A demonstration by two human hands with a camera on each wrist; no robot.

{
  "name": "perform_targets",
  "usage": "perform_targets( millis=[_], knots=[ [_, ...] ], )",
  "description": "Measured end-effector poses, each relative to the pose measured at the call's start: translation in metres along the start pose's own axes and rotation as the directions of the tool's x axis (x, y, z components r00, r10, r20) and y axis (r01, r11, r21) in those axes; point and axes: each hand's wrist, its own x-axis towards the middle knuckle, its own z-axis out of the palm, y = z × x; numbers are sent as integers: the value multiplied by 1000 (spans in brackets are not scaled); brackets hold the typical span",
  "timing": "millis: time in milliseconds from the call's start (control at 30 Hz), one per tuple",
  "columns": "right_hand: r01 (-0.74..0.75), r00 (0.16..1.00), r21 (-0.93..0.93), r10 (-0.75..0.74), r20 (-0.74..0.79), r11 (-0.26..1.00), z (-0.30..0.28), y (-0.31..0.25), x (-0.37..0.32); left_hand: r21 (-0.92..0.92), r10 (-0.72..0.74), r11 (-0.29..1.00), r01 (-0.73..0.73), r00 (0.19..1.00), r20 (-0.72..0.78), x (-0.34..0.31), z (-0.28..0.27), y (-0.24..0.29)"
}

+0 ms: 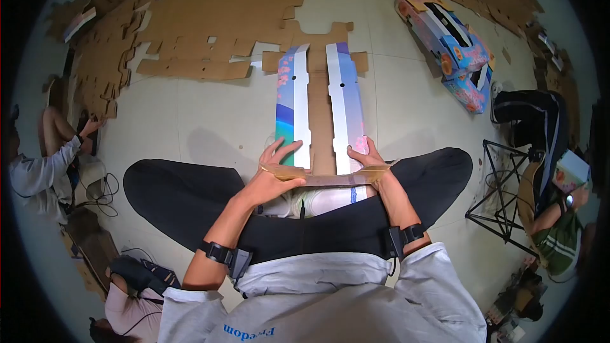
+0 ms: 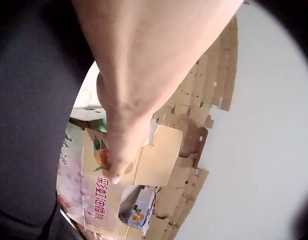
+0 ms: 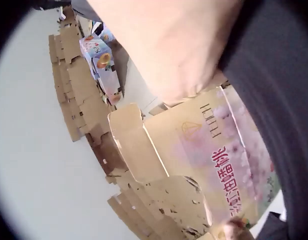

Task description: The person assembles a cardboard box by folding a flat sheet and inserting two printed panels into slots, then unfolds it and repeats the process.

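Carton [image 3: 206, 145] in grip of left hand [image 1: 277, 168], right hand [image 1: 370, 160]; cardboard [image 1: 219, 16] beyond, printed boxes [image 1: 464, 58] rightward

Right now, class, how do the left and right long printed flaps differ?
The left flap has pink blossoms towards its far end; the right flap has pink at its near end. The left flap shows green, the right flap no visible green. Both are narrow and partly white.

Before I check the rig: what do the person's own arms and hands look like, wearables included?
Left hand and right hand: ungloved. Each forearm has a black strap, left strap and right strap, carrying a black box-shaped device. Short, loose, light-grey fabric sleeves.
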Motion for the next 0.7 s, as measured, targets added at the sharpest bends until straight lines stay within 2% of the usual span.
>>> perform_targets(
  millis=[33,67,133,167,200,233,267,300,333,367,400,433,500,600,700],
  knots=[
    [-40,999,-24,40,-20,999,3,-7,-7,65,47,997,-50,998,51,6,-4,-1],
    [-80,996,-49,78,-39,996,5,-12,-11,28,-6,1000,5,999,47,15,-7,-1],
    [-40,999,279,35,23,960,-9,4,-4,-53,-123,991,125,992,40,27,-7,-2],
    [-25,999,429,3,51,903,-16,13,6,-238,-249,940,243,969,6,30,2,-11],
    [-93,995,487,70,65,869,-22,22,26,-420,-375,842,337,927,-8,37,17,-28],
    [-46,998,541,65,-17,840,-21,14,20,-588,-492,703,400,871,5,45,22,-26],
    [6,993,591,66,-101,807,-22,10,10,-749,-553,550,368,833,4,48,33,-20],
    [63,980,635,72,-186,770,-20,3,2,-662,-562,663,350,817,-130,50,46,-23],
    [138,981,547,-38,-190,826,-12,-3,-2,-557,-549,757,342,795,-258,52,62,-30],
    [233,936,172,-172,-308,957,-3,-7,-8,-436,-514,833,340,769,-381,55,77,-37],
    [263,872,-231,-333,-359,937,10,-14,-19,-415,-563,820,394,682,-466,57,76,-16],
    [226,802,-596,-494,-334,770,17,-18,-24,-437,-571,817,378,637,-517,61,81,-17],
    [248,793,-625,-526,-309,741,15,-9,-7,-477,-590,806,349,527,-611,61,86,-21],
    [260,790,-667,-550,-269,699,11,-6,0,-383,-508,858,342,671,-540,61,78,-26],
    [267,815,-638,-523,-251,722,9,-14,-4,-246,-422,907,343,745,-517,58,66,-27]
  ],
)
